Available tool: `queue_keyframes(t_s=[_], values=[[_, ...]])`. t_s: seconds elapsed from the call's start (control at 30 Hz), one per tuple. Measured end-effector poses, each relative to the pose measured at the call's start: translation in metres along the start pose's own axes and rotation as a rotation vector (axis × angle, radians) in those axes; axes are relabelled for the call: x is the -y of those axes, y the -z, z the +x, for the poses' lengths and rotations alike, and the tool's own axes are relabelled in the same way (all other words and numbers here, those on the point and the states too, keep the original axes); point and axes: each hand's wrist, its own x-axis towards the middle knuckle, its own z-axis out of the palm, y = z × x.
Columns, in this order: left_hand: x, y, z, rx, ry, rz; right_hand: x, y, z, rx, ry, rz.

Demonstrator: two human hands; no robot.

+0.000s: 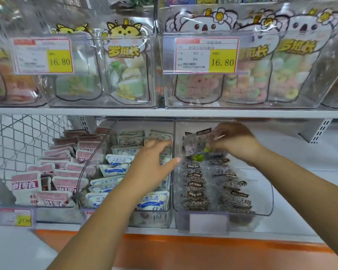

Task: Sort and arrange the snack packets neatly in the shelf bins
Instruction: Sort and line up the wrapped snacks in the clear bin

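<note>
Both bare arms reached up from the bottom of the frame to the lower shelf. The left hand hovered at the centre of the frame over the middle clear bin, its fingers spread and loosely curved, touching or just above the blue-and-white packets stacked there; whether it gripped one could not be told. The right hand, right of centre, sat inside the back of the right clear bin, fingers pinching a crinkled clear packet with dark print, which was lifted above the dark packets lying in two rows in that bin. Something small and green showed just below the held packet. At the lower left of the frame, pink-and-white packets were heaped in a third bin, beside a wire mesh panel. Across the top of the frame, the upper shelf carried clear bins of cartoon-printed candy bags, with two yellow price tags reading 16.80.
</note>
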Motion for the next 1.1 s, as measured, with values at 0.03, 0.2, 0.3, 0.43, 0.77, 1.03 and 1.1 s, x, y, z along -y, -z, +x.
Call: queue_keyframes(t_s=[0.03, 0.2, 0.3, 0.43, 0.77, 1.03, 1.1], values=[[0.002, -0.001, -0.002, 0.023, -0.013, 0.015, -0.002, -0.010, 0.004, -0.002, -0.006, -0.051], [0.006, 0.000, -0.004, 0.072, -0.031, 0.012, -0.019, -0.053, 0.019, 0.150, 0.071, -0.450], [0.005, 0.001, -0.003, 0.091, -0.039, -0.002, -0.022, -0.053, 0.030, 0.291, 0.099, -0.629], [0.007, 0.004, -0.001, 0.097, -0.077, 0.004, -0.013, -0.042, 0.036, 0.326, 0.135, -0.625], [0.008, 0.003, -0.004, 0.167, -0.107, 0.011, -0.014, -0.057, 0.028, 0.504, 0.231, -0.815], [0.004, 0.004, -0.010, 0.140, -0.139, 0.074, -0.021, -0.029, 0.042, 0.381, 0.153, -0.412], [-0.003, 0.004, -0.012, 0.116, -0.229, 0.165, -0.023, -0.028, 0.041, 0.397, 0.090, -0.295]])
